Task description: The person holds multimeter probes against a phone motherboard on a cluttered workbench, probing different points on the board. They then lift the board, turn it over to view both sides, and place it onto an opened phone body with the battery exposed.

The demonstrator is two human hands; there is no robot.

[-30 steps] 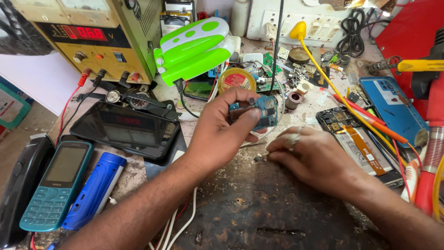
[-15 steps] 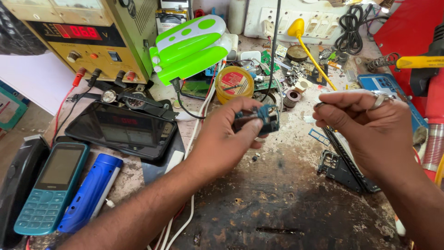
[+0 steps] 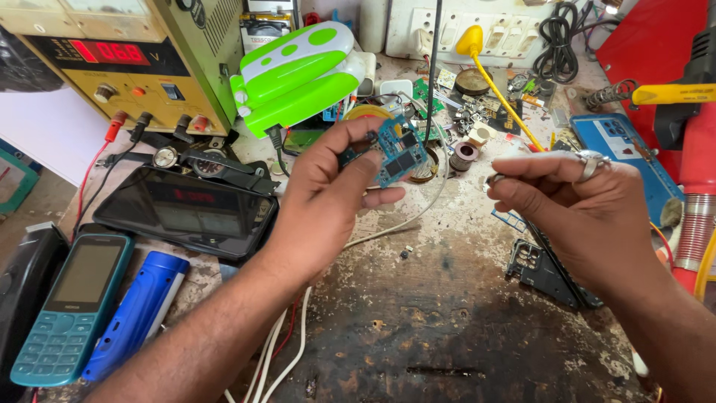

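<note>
- Left hand (image 3: pixel 324 201) lifted off the scarred dark tabletop (image 3: pixel 447 328), grip pinching a small blue circuit board (image 3: pixel 394 153).
- Right hand (image 3: pixel 578 216) beside it, fingertips clenched on something too small to tell.

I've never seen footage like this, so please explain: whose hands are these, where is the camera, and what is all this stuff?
The camera sits on a person's head, looking down at their own bare hands over a worn workbench. The left hand holds up a small blue circuit board. The right hand pinches something too small to identify. On the bench lie a teal keypad phone, a blue cylinder-shaped gadget, a dark tablet, a yellow power supply and a green-and-white lamp.
</note>
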